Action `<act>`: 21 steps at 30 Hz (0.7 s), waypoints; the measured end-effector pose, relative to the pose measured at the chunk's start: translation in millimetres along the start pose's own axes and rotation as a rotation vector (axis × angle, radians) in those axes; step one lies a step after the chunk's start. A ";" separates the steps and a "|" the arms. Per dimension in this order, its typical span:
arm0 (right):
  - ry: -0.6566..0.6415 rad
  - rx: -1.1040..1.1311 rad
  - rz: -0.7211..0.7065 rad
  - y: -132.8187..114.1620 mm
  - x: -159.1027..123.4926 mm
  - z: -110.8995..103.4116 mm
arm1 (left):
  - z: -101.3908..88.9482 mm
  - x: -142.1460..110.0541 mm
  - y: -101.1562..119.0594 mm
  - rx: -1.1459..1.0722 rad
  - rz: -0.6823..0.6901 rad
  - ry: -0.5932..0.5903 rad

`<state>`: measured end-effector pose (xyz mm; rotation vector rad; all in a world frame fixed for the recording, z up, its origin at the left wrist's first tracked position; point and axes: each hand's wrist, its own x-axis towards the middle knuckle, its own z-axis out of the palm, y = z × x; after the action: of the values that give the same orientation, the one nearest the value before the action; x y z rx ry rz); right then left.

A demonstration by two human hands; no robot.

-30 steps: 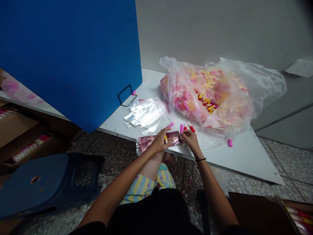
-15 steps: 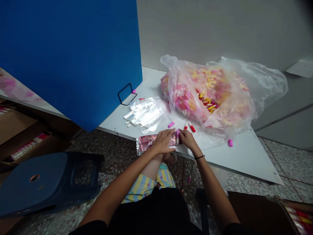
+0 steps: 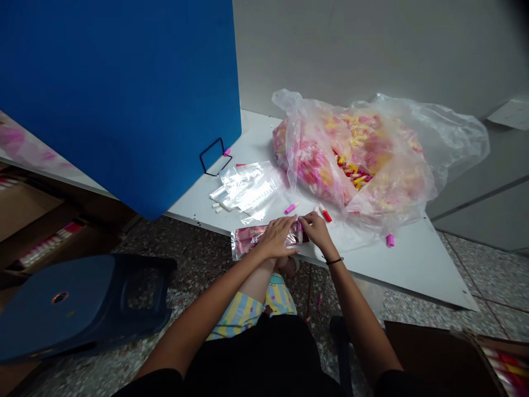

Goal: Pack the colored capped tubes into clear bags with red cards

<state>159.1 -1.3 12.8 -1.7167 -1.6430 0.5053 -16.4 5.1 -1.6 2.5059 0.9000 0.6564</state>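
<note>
"Left hand [image 3: 276,238] lies flat, released, across a glossy maroon pouch [image 3: 247,242] toward six o'clock."

"Right hand [image 3: 317,229], curled, touches a pink tube [image 3: 300,231] at its three-o'clock end; grip unclear."

Pretty plain room: gray wall [image 3: 330,49] behind a white tabletop [image 3: 421,267], big blue panel [image 3: 124,82] on the left, dark blue stool [image 3: 82,284] below it, speckled floor [image 3: 496,286], and the light's kinda dim.

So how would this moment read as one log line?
left hand: on maroon packet | right hand: at pink-capped tube | beyond: plastic bag
</note>
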 end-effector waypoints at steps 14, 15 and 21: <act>0.177 0.012 0.091 -12.4 3.0 21.6 | 1.9 1.2 -3.0 -0.039 -0.001 0.024; 0.181 0.025 0.101 -13.6 1.9 22.2 | 2.2 1.4 -3.5 -0.043 -0.004 0.027; 0.095 0.253 0.191 -14.0 -11.8 19.6 | 4.6 1.5 -5.1 -0.050 0.001 0.047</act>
<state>134.1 -9.2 7.2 -1.6872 -1.2947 0.6806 -15.4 8.8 -7.4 2.4562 0.8883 0.7314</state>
